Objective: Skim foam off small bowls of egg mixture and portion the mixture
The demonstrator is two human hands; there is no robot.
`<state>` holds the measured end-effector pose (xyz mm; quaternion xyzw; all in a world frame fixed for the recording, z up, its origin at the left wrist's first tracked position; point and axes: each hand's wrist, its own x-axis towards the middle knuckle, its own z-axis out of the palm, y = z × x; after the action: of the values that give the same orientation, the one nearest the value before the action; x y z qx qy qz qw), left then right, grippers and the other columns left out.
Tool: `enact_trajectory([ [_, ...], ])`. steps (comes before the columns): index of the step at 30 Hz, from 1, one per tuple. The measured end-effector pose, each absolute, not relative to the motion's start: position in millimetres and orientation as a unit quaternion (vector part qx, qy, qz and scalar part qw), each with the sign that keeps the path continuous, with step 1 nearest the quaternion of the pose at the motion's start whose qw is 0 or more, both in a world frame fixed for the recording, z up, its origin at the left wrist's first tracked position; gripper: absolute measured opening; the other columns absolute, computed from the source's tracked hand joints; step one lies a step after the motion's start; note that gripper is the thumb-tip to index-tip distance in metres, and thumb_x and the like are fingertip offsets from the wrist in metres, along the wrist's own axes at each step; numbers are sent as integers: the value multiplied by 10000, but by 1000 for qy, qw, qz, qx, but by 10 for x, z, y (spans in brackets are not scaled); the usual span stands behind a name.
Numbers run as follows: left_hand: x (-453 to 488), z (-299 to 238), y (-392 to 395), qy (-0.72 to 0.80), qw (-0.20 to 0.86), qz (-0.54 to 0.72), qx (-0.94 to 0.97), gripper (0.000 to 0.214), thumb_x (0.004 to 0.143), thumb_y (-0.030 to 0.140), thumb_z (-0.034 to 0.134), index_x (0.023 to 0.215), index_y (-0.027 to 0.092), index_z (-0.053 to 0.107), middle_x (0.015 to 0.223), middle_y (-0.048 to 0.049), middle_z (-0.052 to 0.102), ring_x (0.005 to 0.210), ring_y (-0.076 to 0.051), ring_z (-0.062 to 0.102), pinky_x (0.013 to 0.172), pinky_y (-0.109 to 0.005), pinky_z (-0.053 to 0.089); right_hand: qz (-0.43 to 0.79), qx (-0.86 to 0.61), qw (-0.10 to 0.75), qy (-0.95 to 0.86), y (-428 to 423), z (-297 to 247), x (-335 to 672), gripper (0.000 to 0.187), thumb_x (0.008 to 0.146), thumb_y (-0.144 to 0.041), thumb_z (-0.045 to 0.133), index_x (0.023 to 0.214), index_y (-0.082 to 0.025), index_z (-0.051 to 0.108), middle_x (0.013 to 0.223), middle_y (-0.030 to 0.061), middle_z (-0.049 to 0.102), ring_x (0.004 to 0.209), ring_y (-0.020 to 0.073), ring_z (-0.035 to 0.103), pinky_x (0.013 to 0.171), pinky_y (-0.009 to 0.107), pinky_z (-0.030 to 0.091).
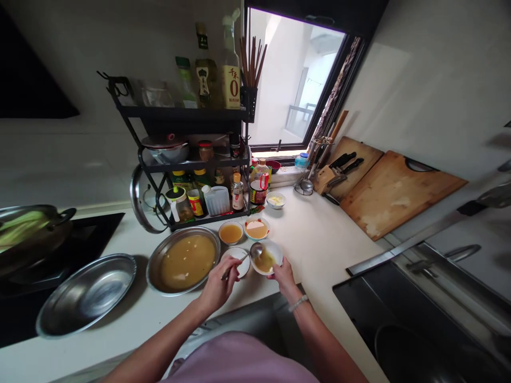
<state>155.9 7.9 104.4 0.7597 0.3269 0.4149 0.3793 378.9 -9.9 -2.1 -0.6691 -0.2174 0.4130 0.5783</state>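
My left hand [217,287] is closed round the handle of a metal ladle [255,250], whose bowl hangs over a small white bowl [266,257] of yellow-brown soup. My right hand [282,274] grips that bowl's near rim on the counter. Just behind stand two more small bowls of soup [231,232] [256,229]. An empty small white bowl [238,259] sits under the ladle's handle. Left of it a large steel basin [181,260] holds the same soup.
An empty steel basin [85,292] lies at the left beside a wok [32,234] on a black hob. A black spice rack [187,165] stands behind the bowls. Cutting boards [393,191] and a knife block [329,175] lean at the right; a sink [419,319] is lower right.
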Motion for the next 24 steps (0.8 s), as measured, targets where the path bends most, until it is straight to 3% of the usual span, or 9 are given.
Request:
enact_trajectory([
  [5,1763,927,86,298,416,371,775,226,870,310,457,928,190,640,803,-69,606,629,-127,586,591,-241,504,373,-710,552,-227,-128,31,3767,348,591,-164,576,936,-207,572,842,39,647,642,174,629,360,187,468],
  [10,1774,858,213,433,497,419,624,298,856,406,446,887,155,603,602,-6,590,491,-140,610,503,-252,497,383,-704,561,-205,-148,92,3778,385,558,-151,551,941,-195,555,825,29,627,594,151,603,357,195,467],
  [15,1713,861,324,478,551,465,501,369,779,478,511,861,128,597,538,1,603,464,-170,621,477,-276,491,450,-641,592,-190,-173,211,3788,496,547,-156,542,1041,-205,529,771,-4,621,510,116,554,387,213,477],
  [20,1641,886,328,474,558,478,486,371,776,476,523,873,127,605,550,-7,622,483,-173,628,492,-277,495,503,-616,582,-171,-169,265,3788,621,539,-185,522,1158,-202,479,610,-46,581,393,98,497,380,202,406],
  [24,1581,941,339,472,564,492,466,373,765,477,541,872,126,606,552,-4,621,486,-163,619,513,-280,505,525,-601,579,-167,-161,283,3780,606,543,-209,524,1147,-201,485,588,-56,565,378,93,488,373,187,338],
])
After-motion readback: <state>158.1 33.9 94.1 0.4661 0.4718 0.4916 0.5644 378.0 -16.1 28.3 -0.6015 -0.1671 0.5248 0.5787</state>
